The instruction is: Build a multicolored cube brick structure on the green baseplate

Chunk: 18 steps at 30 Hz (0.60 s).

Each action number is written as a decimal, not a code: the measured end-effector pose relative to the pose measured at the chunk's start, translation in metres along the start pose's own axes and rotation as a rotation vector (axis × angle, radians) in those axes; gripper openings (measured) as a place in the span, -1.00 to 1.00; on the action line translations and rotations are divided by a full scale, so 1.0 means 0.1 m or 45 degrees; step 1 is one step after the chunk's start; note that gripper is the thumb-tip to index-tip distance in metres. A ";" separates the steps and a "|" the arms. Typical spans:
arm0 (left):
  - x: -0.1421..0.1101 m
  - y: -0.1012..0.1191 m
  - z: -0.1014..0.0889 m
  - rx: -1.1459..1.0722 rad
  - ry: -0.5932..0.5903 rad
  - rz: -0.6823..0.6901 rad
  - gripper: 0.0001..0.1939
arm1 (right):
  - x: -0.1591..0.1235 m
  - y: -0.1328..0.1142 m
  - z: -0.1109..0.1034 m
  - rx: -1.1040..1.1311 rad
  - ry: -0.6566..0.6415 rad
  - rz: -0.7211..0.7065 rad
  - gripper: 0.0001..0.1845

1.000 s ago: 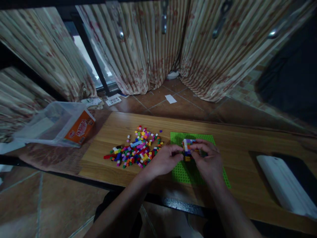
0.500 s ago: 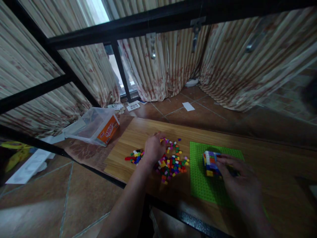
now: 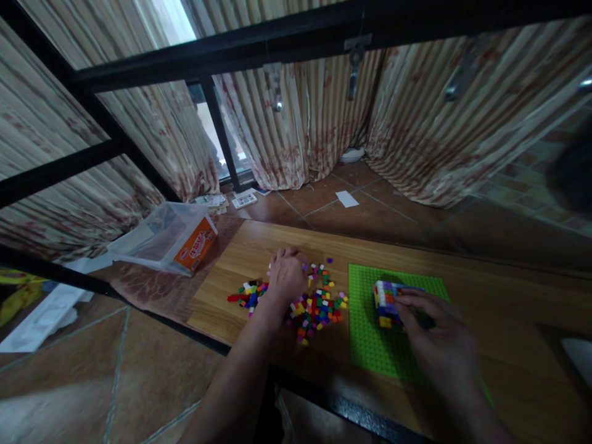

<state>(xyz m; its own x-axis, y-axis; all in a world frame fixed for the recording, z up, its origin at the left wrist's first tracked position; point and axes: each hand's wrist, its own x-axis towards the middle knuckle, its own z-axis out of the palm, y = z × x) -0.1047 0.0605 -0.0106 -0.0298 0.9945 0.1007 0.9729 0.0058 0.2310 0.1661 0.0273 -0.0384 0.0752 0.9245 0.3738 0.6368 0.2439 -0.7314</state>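
My left hand [image 3: 287, 277] reaches into the loose toy bricks [image 3: 319, 308] spread on the wooden board, its fingers curled downward. The fingertips are mostly hidden behind the hand, so I cannot see what they hold. My right hand [image 3: 437, 330] has its thumb and forefinger pinched at the right side of a small multicoloured brick structure [image 3: 385, 302]. White, blue, orange and purple bricks show on top of that structure, with yellow ones lower down. It sits on a green studded baseplate [image 3: 370, 351]; the hand covers its right part.
The wooden tabletop [image 3: 259, 237] carries everything. At its left end stands a clear plastic tub [image 3: 161, 237] with an orange label. A black metal frame [image 3: 222, 61] crosses ahead, before striped curtains [image 3: 259, 129]. Papers [image 3: 346, 198] lie on the tiled floor.
The whole view has shifted slightly left. Both hands keep nearly the same places, the left over the loose bricks and the right at the brick structure; the left fingers have moved a little.
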 end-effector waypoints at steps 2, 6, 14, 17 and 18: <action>0.01 -0.01 0.01 -0.003 0.015 -0.006 -0.77 | 0.00 0.01 0.00 -0.005 0.010 -0.015 -0.75; 0.03 -0.02 -0.03 -0.054 0.058 0.022 -0.79 | 0.01 0.00 0.01 0.011 0.029 -0.017 -0.77; -0.17 0.37 -0.07 -0.847 0.022 0.322 -0.85 | -0.04 -0.31 0.03 0.180 0.112 -0.076 -0.81; -0.29 0.60 0.00 -1.167 -0.020 0.353 -0.89 | -0.07 -0.40 0.07 0.320 -0.064 -0.032 -0.77; -0.32 0.66 0.02 -1.252 -0.052 0.361 -0.90 | -0.07 -0.41 0.08 0.362 -0.108 -0.021 -0.76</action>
<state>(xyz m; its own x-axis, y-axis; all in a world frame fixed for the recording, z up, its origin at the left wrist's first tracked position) -0.0386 0.0295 -0.0006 0.1975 0.9489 0.2462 0.3238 -0.3002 0.8973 0.1333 0.0131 -0.0158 -0.0049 0.9380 0.3466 0.3963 0.3201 -0.8605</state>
